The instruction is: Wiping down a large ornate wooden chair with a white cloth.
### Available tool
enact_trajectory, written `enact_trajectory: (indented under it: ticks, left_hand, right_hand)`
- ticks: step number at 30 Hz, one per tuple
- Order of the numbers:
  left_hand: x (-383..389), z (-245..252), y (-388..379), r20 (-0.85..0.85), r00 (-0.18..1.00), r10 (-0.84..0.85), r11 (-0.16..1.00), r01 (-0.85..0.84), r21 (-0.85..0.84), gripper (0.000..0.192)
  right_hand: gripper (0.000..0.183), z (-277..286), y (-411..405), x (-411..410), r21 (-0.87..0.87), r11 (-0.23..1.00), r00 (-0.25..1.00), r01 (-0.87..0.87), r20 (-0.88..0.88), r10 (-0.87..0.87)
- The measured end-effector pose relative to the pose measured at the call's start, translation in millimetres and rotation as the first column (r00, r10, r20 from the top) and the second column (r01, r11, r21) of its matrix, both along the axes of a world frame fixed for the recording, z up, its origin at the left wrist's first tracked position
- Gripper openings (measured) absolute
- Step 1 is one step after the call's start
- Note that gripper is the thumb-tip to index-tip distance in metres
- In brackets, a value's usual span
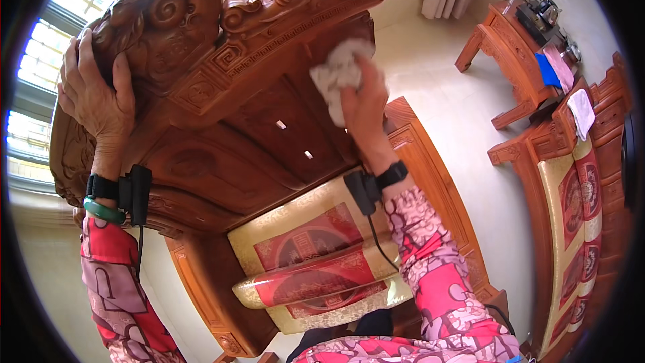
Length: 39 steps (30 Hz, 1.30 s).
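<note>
My left hand (98, 85) rests with spread fingers on the carved scroll top of a reddish-brown wooden seat back (196, 161) at the upper left. A crumpled whitish cloth (340, 73) is in my right hand (367, 101), against the upper right part of the same carved back; hand and cloth are slightly blurred. Lower in the view, a gold and red patterned cushion (302, 242) lies on the seat below the back panels. Both wrists wear black straps with small devices, and a green bangle circles the left one.
A wooden side table (509, 55) at the upper right bears a kettle (548, 11) and blue and pink cloths (558, 68). Beneath it stands another carved seat with cushions (567, 206), a white cloth (581, 111) over its arm. Barred windows (40, 55) are at the left.
</note>
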<state>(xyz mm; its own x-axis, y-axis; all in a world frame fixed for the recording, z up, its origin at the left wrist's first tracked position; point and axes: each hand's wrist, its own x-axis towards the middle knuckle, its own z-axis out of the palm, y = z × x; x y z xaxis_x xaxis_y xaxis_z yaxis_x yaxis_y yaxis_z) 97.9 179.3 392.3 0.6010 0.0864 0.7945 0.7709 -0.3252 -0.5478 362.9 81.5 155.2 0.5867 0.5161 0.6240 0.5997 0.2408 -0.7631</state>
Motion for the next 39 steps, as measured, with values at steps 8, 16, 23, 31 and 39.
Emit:
enact_trajectory:
  ticks: [8, 16, 23, 31, 39]
  left_hand:
    - [13, -4, -2, 0.016, 1.0, -0.01, 1.0, 0.01, 0.015, 0.051]
    - [1, 2, 3, -0.045, 0.999, -0.012, 0.999, 0.014, 0.042, 0.049]
    - [0, -1, 10, -0.036, 0.999, -0.04, 0.999, 0.041, 0.036, 0.05]
    - [-1, 2, 11, -0.025, 1.0, -0.014, 0.999, 0.015, 0.04, 0.051]
    - [-2, 4, 6, -0.069, 0.997, -0.022, 1.0, 0.023, 0.013, 0.049]
  right_hand:
    - [0.04, -50, 5, 11, -0.014, 0.976, 0.969, 0.218, -0.112, -0.218]
    - [0.04, 19, 20, 20, 0.163, 0.979, 0.981, 0.124, -0.167, -0.097]
    - [0.036, -77, -18, 22, -0.504, 0.847, 0.974, 0.169, -0.045, -0.222]
    - [0.034, -96, -18, 10, -0.44, 0.857, 0.853, 0.267, -0.306, -0.423]
    - [0.048, -18, -9, -30, -0.188, 0.981, 0.972, 0.052, -0.216, -0.093]
